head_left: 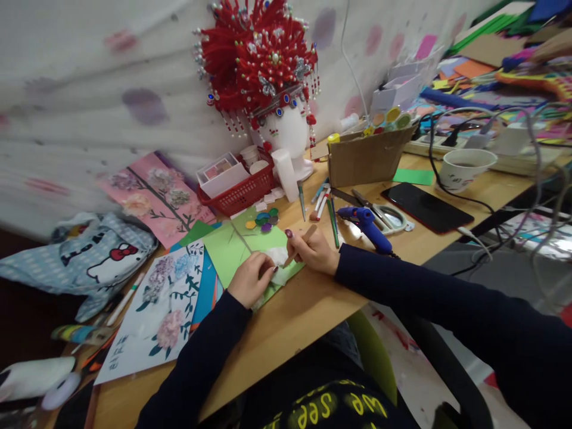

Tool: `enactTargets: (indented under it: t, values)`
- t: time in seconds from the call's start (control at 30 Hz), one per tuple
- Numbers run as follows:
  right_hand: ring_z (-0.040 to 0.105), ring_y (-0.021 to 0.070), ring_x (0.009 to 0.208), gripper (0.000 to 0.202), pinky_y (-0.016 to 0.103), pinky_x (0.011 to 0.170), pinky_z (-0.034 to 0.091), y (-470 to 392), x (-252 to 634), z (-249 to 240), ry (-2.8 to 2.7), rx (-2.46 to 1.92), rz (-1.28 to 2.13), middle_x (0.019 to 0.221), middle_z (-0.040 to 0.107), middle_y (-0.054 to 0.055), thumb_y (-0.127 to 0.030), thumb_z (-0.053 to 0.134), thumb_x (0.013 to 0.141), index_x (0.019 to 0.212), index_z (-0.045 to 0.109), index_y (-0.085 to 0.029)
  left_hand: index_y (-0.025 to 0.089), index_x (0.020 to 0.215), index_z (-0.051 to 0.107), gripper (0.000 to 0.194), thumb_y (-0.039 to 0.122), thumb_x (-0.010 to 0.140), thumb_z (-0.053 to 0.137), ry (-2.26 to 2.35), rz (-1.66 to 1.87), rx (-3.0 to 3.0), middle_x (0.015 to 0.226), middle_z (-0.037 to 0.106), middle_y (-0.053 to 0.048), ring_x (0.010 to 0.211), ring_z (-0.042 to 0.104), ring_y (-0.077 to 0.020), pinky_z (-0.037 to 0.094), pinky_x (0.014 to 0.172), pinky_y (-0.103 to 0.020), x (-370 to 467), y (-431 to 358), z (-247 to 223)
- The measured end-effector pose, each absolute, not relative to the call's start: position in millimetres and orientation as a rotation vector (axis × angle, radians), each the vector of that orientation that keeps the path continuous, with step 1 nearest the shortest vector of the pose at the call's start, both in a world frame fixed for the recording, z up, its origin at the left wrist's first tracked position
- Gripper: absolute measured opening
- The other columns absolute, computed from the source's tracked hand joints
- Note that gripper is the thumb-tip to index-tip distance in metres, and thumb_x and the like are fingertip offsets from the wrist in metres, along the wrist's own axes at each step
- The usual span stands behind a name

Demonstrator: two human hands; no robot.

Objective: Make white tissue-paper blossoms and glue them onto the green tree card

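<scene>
My left hand (252,279) lies with bent fingers over a light green sheet (227,247), its thumb and fingertips at the edge of a small thin white piece (277,256). Just right of it, my right hand (315,250) is closed round a light brown stick-like tool (309,233), its lower end pointing at the white piece. The tool's exact kind cannot be made out. A shiny purple round spot (289,233) shows at the right fingers. Several coloured discs (267,227) lie on the sheet beyond my hands.
Right of my hands lie pens (320,202), a blue glue gun (367,229), scissors (386,218), a phone (426,205) and a paper cup (465,170) among cables. Behind stand a red basket (239,193) and a headdress on a white head form (288,128). Flower pictures (156,310) lie left.
</scene>
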State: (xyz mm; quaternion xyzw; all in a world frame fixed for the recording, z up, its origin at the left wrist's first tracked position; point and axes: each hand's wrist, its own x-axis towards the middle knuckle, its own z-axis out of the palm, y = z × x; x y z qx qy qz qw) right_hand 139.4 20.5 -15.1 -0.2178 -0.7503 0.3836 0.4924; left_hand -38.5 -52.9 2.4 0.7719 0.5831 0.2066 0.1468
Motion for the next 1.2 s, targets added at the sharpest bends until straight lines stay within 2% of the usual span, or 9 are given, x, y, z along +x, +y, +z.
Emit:
enactTargets:
  t: [0.2, 0.3, 0.4, 0.47, 0.57, 0.77, 1.0, 1.1, 1.2]
  values:
    - [0.049, 0.0068, 0.042, 0.047, 0.018, 0.045, 0.036, 16, 140, -17, -2.068, -0.348, 0.696, 0.046, 0.055, -0.001, -0.032, 0.034, 0.096, 0.058, 0.057, -0.016, 0.018, 0.087, 0.052, 0.011, 0.023, 0.084, 0.043, 1.767, 0.738, 2.138, 0.086, 0.057, -0.007, 0.077, 0.056, -0.0183, 0.048, 0.072, -0.033, -42, -53, -1]
    - [0.049, 0.0076, 0.043, 0.043, 0.019, 0.047, 0.035, 14, 140, -18, -2.137, -0.338, 0.575, 0.049, 0.056, -0.001, -0.027, 0.034, 0.096, 0.060, 0.057, -0.017, 0.016, 0.106, 0.052, 0.026, 0.017, 0.083, 0.039, 1.816, 0.794, 2.188, 0.107, 0.058, -0.012, 0.099, 0.057, -0.0216, 0.045, 0.090, -0.039, -53, -54, -9]
    - [0.049, 0.0091, 0.044, 0.042, 0.021, 0.047, 0.035, 12, 141, -19, -2.198, -0.349, 0.464, 0.050, 0.056, 0.000, -0.027, 0.033, 0.096, 0.063, 0.057, -0.018, 0.012, 0.121, 0.048, 0.041, 0.014, 0.081, 0.040, 1.870, 0.726, 2.243, 0.132, 0.049, -0.017, 0.127, 0.041, -0.0259, 0.032, 0.107, -0.044, -66, -53, -26]
    - [0.048, 0.0098, 0.044, 0.043, 0.022, 0.047, 0.033, 11, 141, -20, -2.238, -0.354, 0.361, 0.049, 0.054, 0.001, -0.028, 0.033, 0.096, 0.063, 0.057, -0.017, 0.010, 0.126, 0.046, 0.045, 0.015, 0.081, 0.041, 1.895, 0.652, 2.210, 0.140, 0.042, -0.020, 0.134, 0.033, -0.0288, 0.027, 0.110, -0.048, -72, -50, -37]
    - [0.045, 0.0095, 0.043, 0.046, 0.023, 0.047, 0.032, 11, 140, -19, -2.300, -0.339, 0.233, 0.048, 0.052, 0.001, -0.028, 0.030, 0.097, 0.060, 0.054, -0.018, 0.010, 0.128, 0.045, 0.045, 0.018, 0.084, 0.040, 1.910, 0.532, 2.169, 0.144, 0.037, -0.020, 0.137, 0.028, -0.0299, 0.025, 0.110, -0.049, -75, -47, -44]
    - [0.039, 0.0088, 0.042, 0.041, 0.023, 0.046, 0.029, 10, 137, -15, -2.314, -0.211, 0.081, 0.048, 0.047, -0.001, -0.022, 0.034, 0.097, 0.060, 0.052, -0.017, 0.007, 0.135, 0.037, 0.048, 0.019, 0.088, 0.036, 1.965, 0.210, 2.208, 0.148, 0.028, -0.018, 0.139, 0.022, -0.0258, 0.023, 0.112, -0.042, -70, -49, -28]
    - [0.040, 0.0095, 0.043, 0.040, 0.023, 0.047, 0.029, 11, 133, -15, -2.393, -0.225, -0.001, 0.048, 0.048, -0.001, -0.022, 0.035, 0.097, 0.062, 0.052, -0.018, 0.004, 0.134, 0.037, 0.048, 0.018, 0.089, 0.036, 1.993, 0.180, 2.219, 0.147, 0.031, -0.020, 0.139, 0.023, -0.0254, 0.024, 0.111, -0.040, -65, -52, -21]
    - [0.042, 0.0093, 0.042, 0.043, 0.023, 0.046, 0.029, 11, 132, -15, -2.405, -0.265, 0.049, 0.048, 0.049, 0.000, -0.025, 0.033, 0.097, 0.060, 0.052, -0.017, 0.004, 0.134, 0.037, 0.048, 0.019, 0.089, 0.036, 1.989, 0.186, 2.214, 0.147, 0.030, -0.020, 0.139, 0.024, -0.0260, 0.024, 0.111, -0.041, -66, -52, -22]
    - [0.049, 0.0096, 0.043, 0.046, 0.022, 0.047, 0.034, 11, 134, -16, -2.333, -0.378, 0.288, 0.048, 0.054, 0.001, -0.032, 0.032, 0.098, 0.062, 0.057, -0.017, 0.005, 0.135, 0.037, 0.049, 0.020, 0.089, 0.036, 1.969, 0.186, 2.209, 0.148, 0.029, -0.019, 0.139, 0.022, -0.0263, 0.024, 0.111, -0.042, -68, -52, -22]
